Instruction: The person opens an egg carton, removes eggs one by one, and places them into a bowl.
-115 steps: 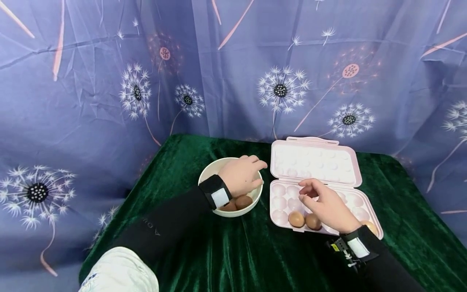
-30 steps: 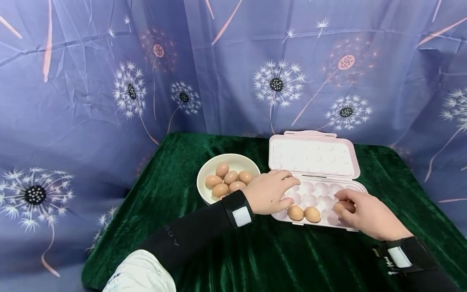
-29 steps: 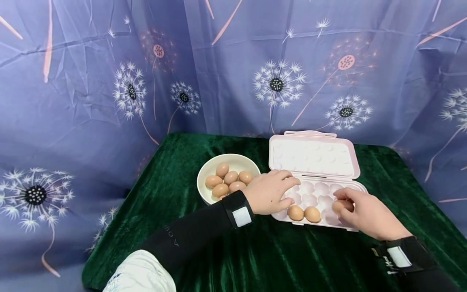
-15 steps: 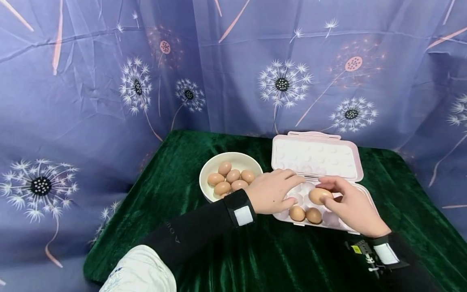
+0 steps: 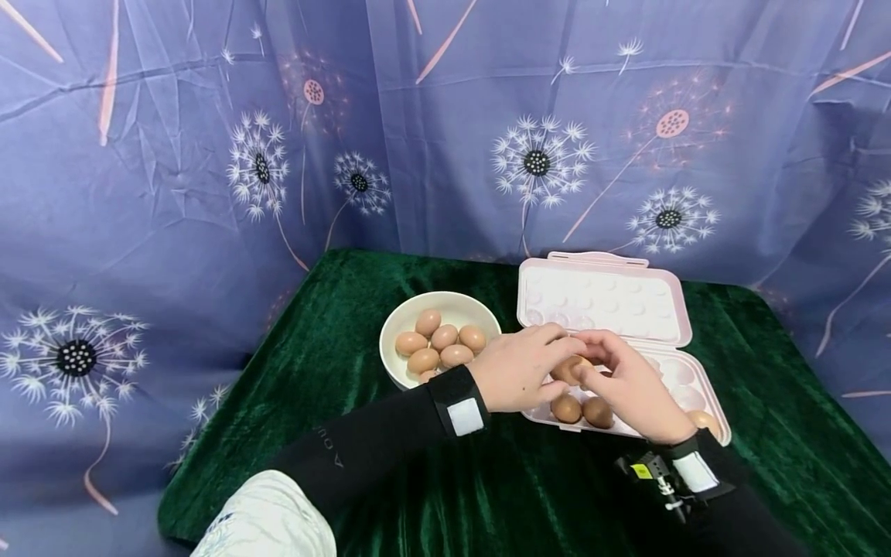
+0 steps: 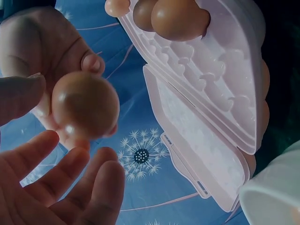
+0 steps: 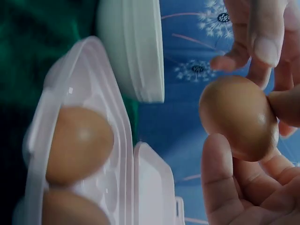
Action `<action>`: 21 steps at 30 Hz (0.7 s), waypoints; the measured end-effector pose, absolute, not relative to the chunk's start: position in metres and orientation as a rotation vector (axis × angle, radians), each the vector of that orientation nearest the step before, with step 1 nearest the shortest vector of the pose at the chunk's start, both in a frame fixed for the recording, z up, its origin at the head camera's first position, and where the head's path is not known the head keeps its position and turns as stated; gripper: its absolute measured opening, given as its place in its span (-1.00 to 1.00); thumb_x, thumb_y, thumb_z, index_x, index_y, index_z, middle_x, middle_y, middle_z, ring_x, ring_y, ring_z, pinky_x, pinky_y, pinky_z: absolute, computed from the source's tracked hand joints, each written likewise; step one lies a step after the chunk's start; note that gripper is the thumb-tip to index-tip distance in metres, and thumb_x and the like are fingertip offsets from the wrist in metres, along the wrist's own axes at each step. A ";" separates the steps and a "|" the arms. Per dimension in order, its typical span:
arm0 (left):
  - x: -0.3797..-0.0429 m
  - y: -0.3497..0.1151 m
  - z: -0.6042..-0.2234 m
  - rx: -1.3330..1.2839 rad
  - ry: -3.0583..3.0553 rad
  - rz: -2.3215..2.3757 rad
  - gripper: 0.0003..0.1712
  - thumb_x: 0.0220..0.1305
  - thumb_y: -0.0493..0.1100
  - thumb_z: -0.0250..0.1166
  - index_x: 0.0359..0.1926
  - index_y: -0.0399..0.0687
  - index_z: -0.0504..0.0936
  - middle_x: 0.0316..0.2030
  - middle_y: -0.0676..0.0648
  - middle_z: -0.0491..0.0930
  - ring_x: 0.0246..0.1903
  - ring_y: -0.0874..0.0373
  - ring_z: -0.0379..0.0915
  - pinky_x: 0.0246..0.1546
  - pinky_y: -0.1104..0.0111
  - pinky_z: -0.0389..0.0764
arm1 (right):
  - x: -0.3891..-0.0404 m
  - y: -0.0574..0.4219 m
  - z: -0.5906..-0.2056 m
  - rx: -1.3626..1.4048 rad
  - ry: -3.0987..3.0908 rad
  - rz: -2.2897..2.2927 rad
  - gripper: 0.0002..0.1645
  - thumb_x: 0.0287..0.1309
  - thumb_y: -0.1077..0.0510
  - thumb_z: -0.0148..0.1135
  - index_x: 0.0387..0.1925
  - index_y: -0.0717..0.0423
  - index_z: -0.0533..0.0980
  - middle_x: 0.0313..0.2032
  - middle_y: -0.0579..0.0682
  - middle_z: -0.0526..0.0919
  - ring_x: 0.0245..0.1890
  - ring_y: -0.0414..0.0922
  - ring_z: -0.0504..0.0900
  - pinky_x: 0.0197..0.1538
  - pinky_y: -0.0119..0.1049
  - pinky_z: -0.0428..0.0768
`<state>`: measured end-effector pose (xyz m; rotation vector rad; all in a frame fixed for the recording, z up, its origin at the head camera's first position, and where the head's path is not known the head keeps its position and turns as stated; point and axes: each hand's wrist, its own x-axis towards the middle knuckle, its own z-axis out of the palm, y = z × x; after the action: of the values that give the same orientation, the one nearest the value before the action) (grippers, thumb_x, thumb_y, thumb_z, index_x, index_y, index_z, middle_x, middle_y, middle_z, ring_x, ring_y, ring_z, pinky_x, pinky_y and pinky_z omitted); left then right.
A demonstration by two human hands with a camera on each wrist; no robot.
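My right hand (image 5: 643, 394) holds a brown egg (image 5: 569, 370) between thumb and fingers, above the left part of the pink egg carton (image 5: 710, 387). My left hand (image 5: 518, 371) hovers beside it, fingers extended and slightly bent around the near side of the egg. In the left wrist view, a gap shows between the left fingers (image 6: 105, 187) and the egg (image 6: 85, 105). The right thumb (image 7: 217, 164) presses the egg (image 7: 239, 117) in the right wrist view. Two eggs (image 5: 582, 410) sit in the carton's front-left cups, and another egg (image 5: 704, 423) at its front right.
A cream bowl (image 5: 391, 316) with several brown eggs (image 5: 444, 336) stands left of the carton. The carton's lid (image 5: 604, 302) is tipped back. Green velvet cloth (image 5: 445, 480) covers the table, with a dandelion-print curtain (image 5: 445, 131) behind.
From the carton's right side, my right hand has carried the egg left to my left hand. Earlier the left hand was over the bowl; it then moved right to the carton's left end.
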<state>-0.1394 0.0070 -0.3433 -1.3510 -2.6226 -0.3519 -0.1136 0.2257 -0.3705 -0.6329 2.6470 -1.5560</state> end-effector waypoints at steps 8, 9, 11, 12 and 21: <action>-0.139 0.005 -0.345 -1.372 -2.611 -0.303 -0.42 0.33 0.06 0.36 0.33 0.14 0.51 0.18 0.05 0.46 0.00 0.21 0.45 -0.24 0.44 0.55 | -0.116 0.215 -0.371 -0.596 2.501 -1.674 -0.51 0.45 0.24 0.09 0.35 0.13 0.35 0.08 0.09 0.61 -0.06 -0.07 0.66 -0.02 -0.34 0.60; -0.140 0.005 -0.345 -1.375 -2.602 -0.306 -0.43 0.32 0.05 0.36 0.32 0.13 0.52 0.18 0.05 0.46 0.00 0.21 0.45 -0.22 0.44 0.55 | -0.117 0.214 -0.371 -0.598 2.492 -1.683 -0.51 0.44 0.25 0.09 0.34 0.13 0.35 0.07 0.09 0.62 -0.06 -0.06 0.66 -0.01 -0.34 0.60; -0.140 0.003 -0.345 -1.377 -2.587 -0.312 -0.45 0.33 0.02 0.36 0.30 0.12 0.53 0.17 0.04 0.48 0.00 0.20 0.46 -0.21 0.45 0.54 | -0.118 0.212 -0.370 -0.602 2.487 -1.695 -0.52 0.43 0.27 0.09 0.33 0.14 0.36 0.06 0.08 0.62 -0.07 -0.06 0.66 -0.01 -0.35 0.59; -0.141 0.003 -0.345 -1.377 -2.579 -0.315 -0.47 0.33 0.01 0.36 0.29 0.12 0.54 0.16 0.04 0.48 -0.02 0.20 0.46 -0.20 0.45 0.54 | -0.118 0.211 -0.370 -0.606 2.473 -1.709 -0.52 0.43 0.28 0.09 0.33 0.15 0.36 0.06 0.09 0.62 -0.07 -0.05 0.67 0.00 -0.34 0.59; -0.141 0.000 -0.347 -1.376 -2.548 -0.314 -0.53 0.33 0.01 0.34 0.23 0.12 0.58 0.13 0.04 0.51 -0.03 0.21 0.48 -0.11 0.46 0.52 | -0.118 0.205 -0.376 -0.630 2.430 -1.767 -0.54 0.43 0.30 0.09 0.30 0.18 0.36 0.06 0.11 0.62 -0.06 -0.04 0.68 -0.02 -0.31 0.63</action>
<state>-0.1409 -0.0002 -0.3473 -1.3760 -2.5485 -0.3143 -0.1178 0.2055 -0.3761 -0.6299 2.4299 -1.7671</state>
